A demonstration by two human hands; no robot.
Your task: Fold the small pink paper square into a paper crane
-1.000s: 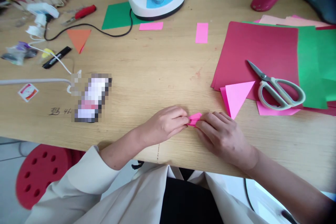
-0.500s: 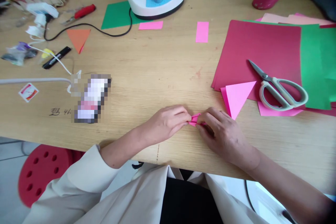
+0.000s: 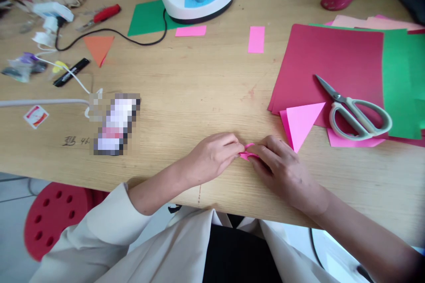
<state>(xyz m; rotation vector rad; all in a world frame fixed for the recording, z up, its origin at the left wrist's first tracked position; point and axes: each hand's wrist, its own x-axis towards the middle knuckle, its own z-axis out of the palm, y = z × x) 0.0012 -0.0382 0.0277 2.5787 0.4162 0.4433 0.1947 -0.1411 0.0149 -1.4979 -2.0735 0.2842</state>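
Observation:
A small folded piece of pink paper [image 3: 246, 156] is pinched between my two hands near the table's front edge. My left hand [image 3: 217, 154] holds its left end in the fingertips. My right hand [image 3: 282, 170] grips the right end, and its fingers hide much of the paper. Just beyond my right hand, a pink folded paper triangle [image 3: 303, 121] leans over the edge of a stack of dark red sheets [image 3: 335, 57]. Scissors [image 3: 355, 112] with grey handles lie closed on that stack.
Two pink paper strips [image 3: 256, 40] lie farther back, near a white fan base [image 3: 202, 2]. At left are a phone [image 3: 116, 126], an orange paper triangle [image 3: 99, 48], a black cutter [image 3: 71, 73] and cables. Green sheets [image 3: 398, 84] lie at right; a red stool [image 3: 56, 221] stands below.
The fingers have shifted slightly on the pink paper, which now shows a more opened, curved fold. Both hands stay in nearly the same place.

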